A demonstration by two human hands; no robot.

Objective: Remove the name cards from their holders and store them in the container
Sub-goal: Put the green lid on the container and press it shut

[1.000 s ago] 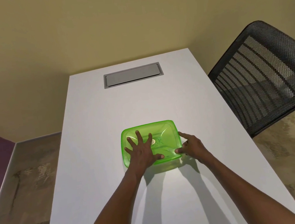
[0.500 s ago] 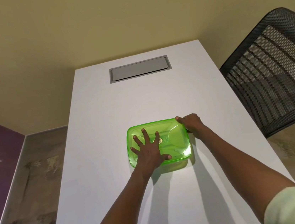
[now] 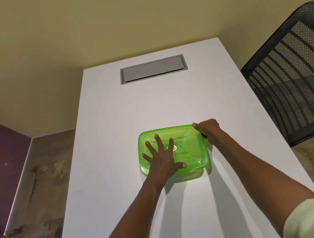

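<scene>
The left hand point(image 3: 162, 157) is pressing flat, fingers spread, on the green container point(image 3: 192, 150). The right hand point(image 3: 209, 131) is gripping its far right corner on the white table point(image 3: 113, 124).

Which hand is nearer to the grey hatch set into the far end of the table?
Right. The right hand grips the far right corner of the green container, on the side toward the grey hatch. The left hand lies flat on the lid, nearer the person.
</scene>
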